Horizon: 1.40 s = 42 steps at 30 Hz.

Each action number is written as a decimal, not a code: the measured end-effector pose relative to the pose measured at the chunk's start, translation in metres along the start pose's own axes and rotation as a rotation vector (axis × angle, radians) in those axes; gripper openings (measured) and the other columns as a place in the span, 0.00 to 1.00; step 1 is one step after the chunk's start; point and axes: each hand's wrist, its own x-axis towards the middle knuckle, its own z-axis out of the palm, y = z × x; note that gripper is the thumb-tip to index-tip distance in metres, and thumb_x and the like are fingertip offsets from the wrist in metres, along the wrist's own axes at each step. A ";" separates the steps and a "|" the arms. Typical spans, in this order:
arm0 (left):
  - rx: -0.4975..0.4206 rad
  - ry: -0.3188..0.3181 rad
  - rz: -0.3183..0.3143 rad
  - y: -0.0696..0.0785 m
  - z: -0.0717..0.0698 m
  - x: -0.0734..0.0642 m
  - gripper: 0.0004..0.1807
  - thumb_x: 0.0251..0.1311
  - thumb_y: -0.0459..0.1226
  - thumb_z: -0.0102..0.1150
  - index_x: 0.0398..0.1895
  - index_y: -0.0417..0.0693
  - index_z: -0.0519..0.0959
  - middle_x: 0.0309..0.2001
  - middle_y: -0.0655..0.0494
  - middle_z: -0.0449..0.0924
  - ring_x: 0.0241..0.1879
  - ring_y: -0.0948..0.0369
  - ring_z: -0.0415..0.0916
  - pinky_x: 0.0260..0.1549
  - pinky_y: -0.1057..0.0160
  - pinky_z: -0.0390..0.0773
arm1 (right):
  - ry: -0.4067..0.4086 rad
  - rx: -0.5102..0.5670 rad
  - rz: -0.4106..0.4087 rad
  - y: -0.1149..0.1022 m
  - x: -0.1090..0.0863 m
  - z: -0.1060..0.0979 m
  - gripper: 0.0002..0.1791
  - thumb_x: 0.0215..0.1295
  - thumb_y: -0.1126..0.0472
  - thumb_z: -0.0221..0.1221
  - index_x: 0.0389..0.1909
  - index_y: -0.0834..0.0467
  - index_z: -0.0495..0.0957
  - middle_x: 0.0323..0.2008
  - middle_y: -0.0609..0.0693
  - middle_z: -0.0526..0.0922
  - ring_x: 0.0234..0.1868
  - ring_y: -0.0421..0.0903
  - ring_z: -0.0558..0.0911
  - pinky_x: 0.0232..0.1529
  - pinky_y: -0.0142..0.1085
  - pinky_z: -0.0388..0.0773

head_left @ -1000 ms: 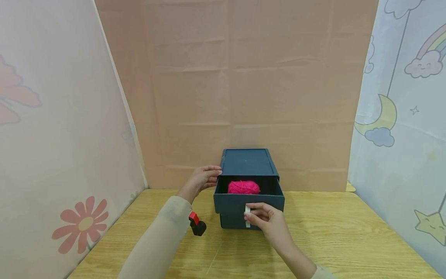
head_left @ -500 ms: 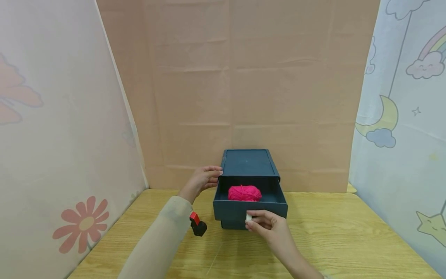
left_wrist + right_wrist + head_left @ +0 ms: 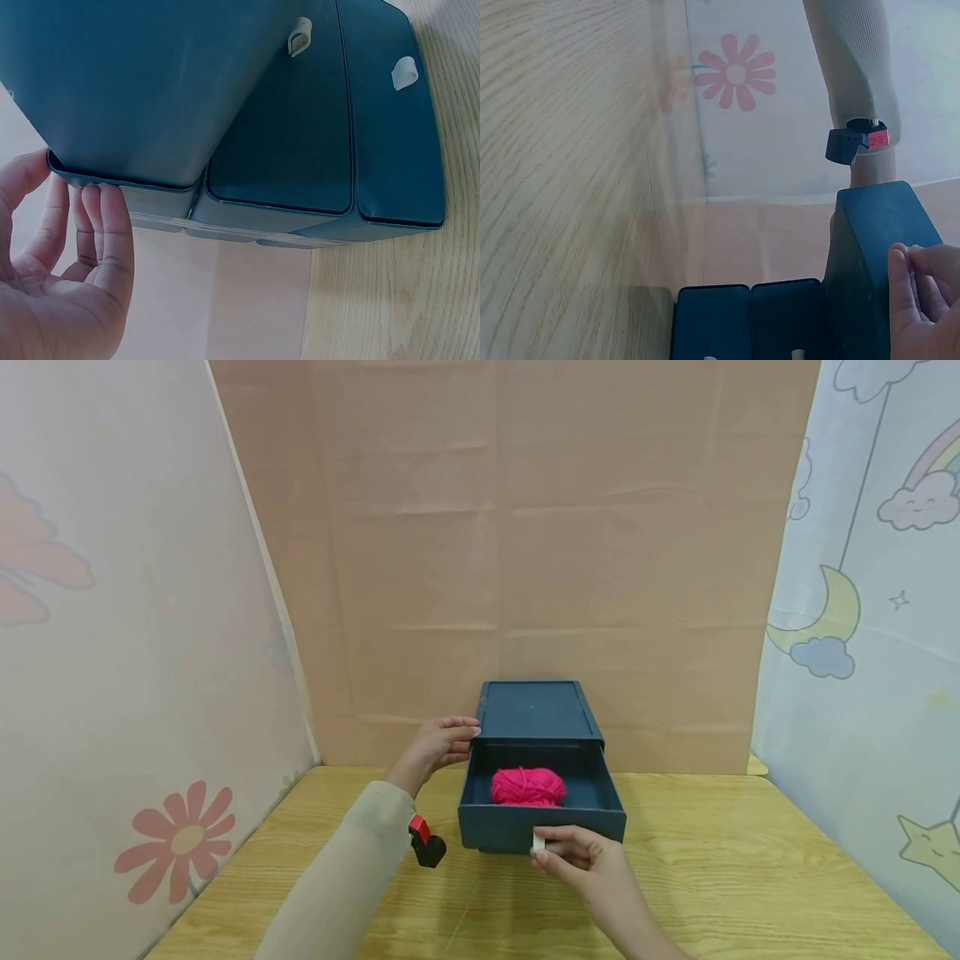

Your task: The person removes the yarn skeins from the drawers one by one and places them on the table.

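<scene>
A dark blue drawer cabinet (image 3: 534, 710) stands on the table, its top drawer (image 3: 495, 828) pulled far out. Inside that drawer lies a ball of bright pink yarn (image 3: 528, 787). My right hand (image 3: 596, 868) pinches the small white pull tab on the drawer front between thumb and fingers; in the right wrist view the fingers hide the tab. At the cabinet's upper left side, my left hand (image 3: 435, 747) rests with its fingertips against the front edge. The left wrist view shows the fingers (image 3: 116, 225) on the side wall, just below the extended drawer.
Two lower drawers, shut, with pale loop tabs (image 3: 405, 73) sit beneath the open one. The wooden table (image 3: 720, 860) extends to both sides. Behind the cabinet is a tan paper backdrop (image 3: 525, 543); patterned sheets (image 3: 172, 635) flank the table.
My right hand has drawn the top drawer toward me by its tab, so more of the drawer's inside shows. The yarn has come forward with it. My left hand has stayed at the cabinet's side.
</scene>
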 end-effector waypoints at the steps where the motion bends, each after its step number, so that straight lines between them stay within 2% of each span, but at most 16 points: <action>1: 0.002 -0.001 0.001 0.000 0.000 0.000 0.15 0.59 0.37 0.59 0.49 0.43 0.78 0.39 0.50 0.79 0.29 0.60 0.74 0.44 0.57 0.78 | -0.005 0.004 0.003 0.000 -0.001 0.000 0.22 0.57 0.62 0.63 0.52 0.67 0.75 0.36 0.57 0.83 0.37 0.47 0.83 0.41 0.37 0.79; 8: 0.007 -0.006 0.002 0.000 -0.001 0.000 0.15 0.59 0.37 0.59 0.49 0.43 0.78 0.43 0.49 0.78 0.34 0.59 0.75 0.45 0.57 0.77 | -0.015 0.013 0.012 0.000 -0.006 0.000 0.21 0.57 0.63 0.63 0.51 0.67 0.76 0.35 0.56 0.83 0.39 0.51 0.83 0.40 0.35 0.79; 14: 0.011 -0.008 -0.008 0.000 -0.001 0.001 0.15 0.59 0.38 0.59 0.49 0.43 0.78 0.43 0.49 0.78 0.33 0.58 0.75 0.44 0.59 0.77 | -0.021 -0.006 0.011 -0.001 -0.008 0.000 0.21 0.57 0.62 0.62 0.51 0.67 0.76 0.35 0.56 0.83 0.37 0.49 0.83 0.40 0.35 0.79; 22: 0.010 0.002 -0.011 0.000 -0.001 0.001 0.15 0.59 0.38 0.59 0.48 0.43 0.78 0.41 0.50 0.78 0.33 0.58 0.75 0.45 0.58 0.77 | -0.036 -0.009 0.002 -0.001 -0.009 -0.001 0.22 0.57 0.61 0.62 0.51 0.68 0.75 0.35 0.57 0.83 0.37 0.51 0.83 0.39 0.35 0.80; 30: 0.023 0.017 -0.021 0.001 0.000 0.002 0.15 0.58 0.39 0.60 0.48 0.44 0.79 0.41 0.49 0.79 0.33 0.58 0.76 0.43 0.60 0.78 | -0.037 -0.027 -0.001 -0.001 -0.009 -0.001 0.22 0.59 0.60 0.61 0.52 0.66 0.75 0.36 0.56 0.83 0.37 0.48 0.83 0.40 0.35 0.79; 36: 0.012 0.024 -0.032 0.003 0.001 0.001 0.14 0.58 0.39 0.61 0.47 0.44 0.79 0.40 0.50 0.79 0.32 0.57 0.76 0.46 0.57 0.77 | -0.130 0.038 0.000 -0.003 -0.013 -0.007 0.24 0.63 0.60 0.58 0.57 0.67 0.70 0.40 0.58 0.82 0.40 0.48 0.82 0.42 0.37 0.79; 39: 0.005 0.018 -0.035 0.003 0.001 0.001 0.15 0.58 0.38 0.61 0.47 0.44 0.79 0.40 0.50 0.79 0.32 0.58 0.76 0.49 0.55 0.74 | -0.175 0.043 -0.012 -0.007 -0.017 -0.013 0.24 0.64 0.61 0.56 0.58 0.67 0.68 0.39 0.59 0.82 0.39 0.49 0.83 0.41 0.40 0.79; 42: 0.010 0.015 -0.028 0.003 0.000 0.001 0.15 0.58 0.38 0.60 0.48 0.43 0.79 0.40 0.49 0.79 0.32 0.58 0.76 0.50 0.54 0.74 | -0.185 0.032 -0.019 -0.013 -0.021 -0.017 0.24 0.65 0.62 0.56 0.59 0.68 0.67 0.37 0.60 0.83 0.38 0.50 0.83 0.40 0.42 0.80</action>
